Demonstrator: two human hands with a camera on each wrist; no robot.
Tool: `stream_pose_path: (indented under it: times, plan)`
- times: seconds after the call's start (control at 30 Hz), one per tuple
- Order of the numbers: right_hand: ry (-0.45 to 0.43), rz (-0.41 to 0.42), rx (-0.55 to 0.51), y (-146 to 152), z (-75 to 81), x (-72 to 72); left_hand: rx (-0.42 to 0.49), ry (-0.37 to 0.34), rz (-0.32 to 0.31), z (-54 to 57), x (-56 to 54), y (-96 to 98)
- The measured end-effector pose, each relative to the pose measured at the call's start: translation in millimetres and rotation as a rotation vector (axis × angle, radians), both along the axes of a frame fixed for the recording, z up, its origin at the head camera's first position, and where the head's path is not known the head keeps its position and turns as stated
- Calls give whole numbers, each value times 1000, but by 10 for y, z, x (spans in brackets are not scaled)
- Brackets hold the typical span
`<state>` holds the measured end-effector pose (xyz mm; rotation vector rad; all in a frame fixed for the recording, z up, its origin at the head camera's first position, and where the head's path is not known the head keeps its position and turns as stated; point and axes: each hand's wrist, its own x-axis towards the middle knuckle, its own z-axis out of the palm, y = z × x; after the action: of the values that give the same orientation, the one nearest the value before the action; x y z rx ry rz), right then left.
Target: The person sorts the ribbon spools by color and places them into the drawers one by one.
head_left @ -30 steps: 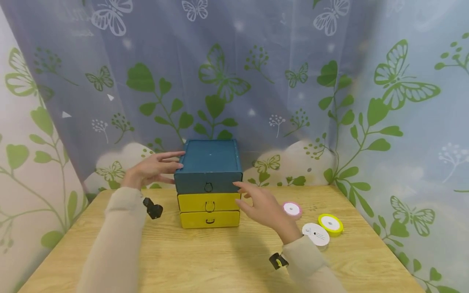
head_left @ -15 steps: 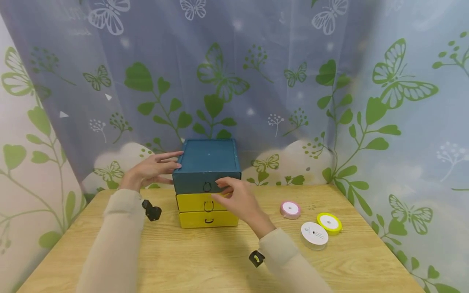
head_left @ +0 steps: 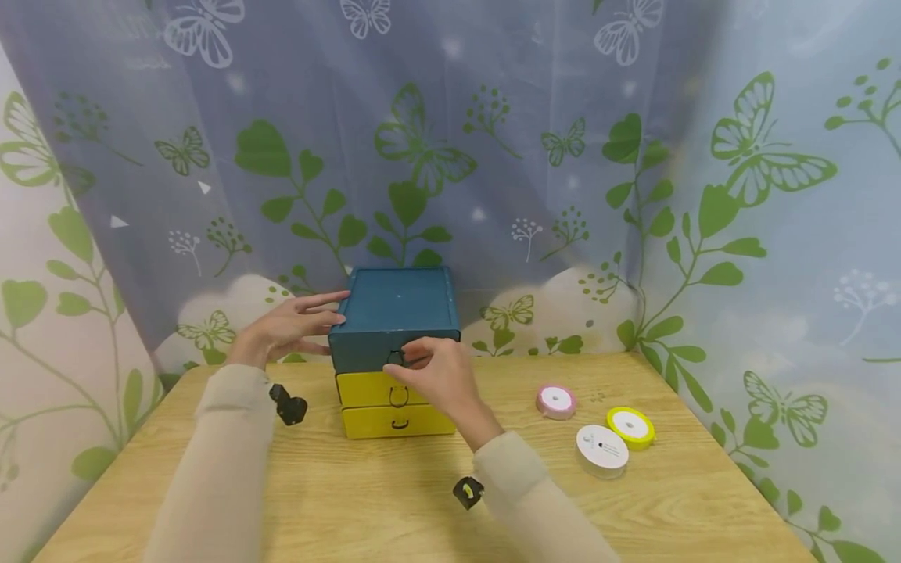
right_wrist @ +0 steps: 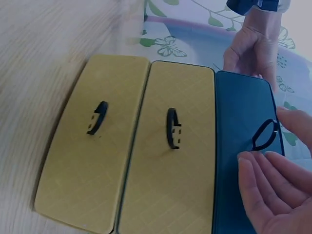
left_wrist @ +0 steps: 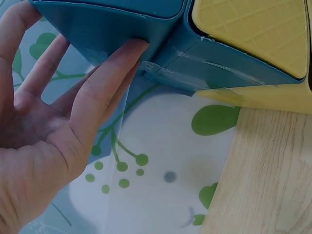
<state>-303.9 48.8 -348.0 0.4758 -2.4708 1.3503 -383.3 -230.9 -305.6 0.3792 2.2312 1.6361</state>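
A small stacked drawer cabinet (head_left: 397, 301) has a blue drawer (head_left: 352, 352) on top and two yellow drawers (head_left: 366, 389) below, all closed. My left hand (head_left: 285, 328) rests with extended fingers against the cabinet's left side; its thumb presses the blue wall in the left wrist view. My right hand (head_left: 443, 375) is at the blue drawer's front. In the right wrist view, the black ring handle (right_wrist: 264, 135) lies between the parted thumb and fingers of that hand, which do not visibly close on it. Each yellow drawer bears a black handle (right_wrist: 171, 129).
Right of the cabinet on the wooden table (head_left: 338, 500) lie ribbon rolls: a pink one (head_left: 556, 400), a yellow one (head_left: 631, 427) and a white one (head_left: 601, 450). A butterfly-patterned curtain (head_left: 493, 180) hangs behind and to the sides.
My right hand has moved left across the cabinet's front to the blue drawer's handle. The left hand stays against the cabinet's side. The drawers remain closed.
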Motion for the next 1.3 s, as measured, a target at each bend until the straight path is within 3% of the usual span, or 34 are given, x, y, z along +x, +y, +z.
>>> stream_pose_path:
  times: [0.23, 0.4, 0.77, 1.3]
  plan:
    - [-41, -83, 69, -86, 97, 30, 6, -11, 1, 9, -2, -21]
    - [-28, -118, 82, -124, 63, 35, 7, -11, 2, 2, 4, -24]
    - [21, -94, -44, -137, -52, 50, -8, 9, -11, -35, -20, -29]
    - [-23, -84, -81, -87, -91, 115, -5, 10, -2, -43, -14, -22]
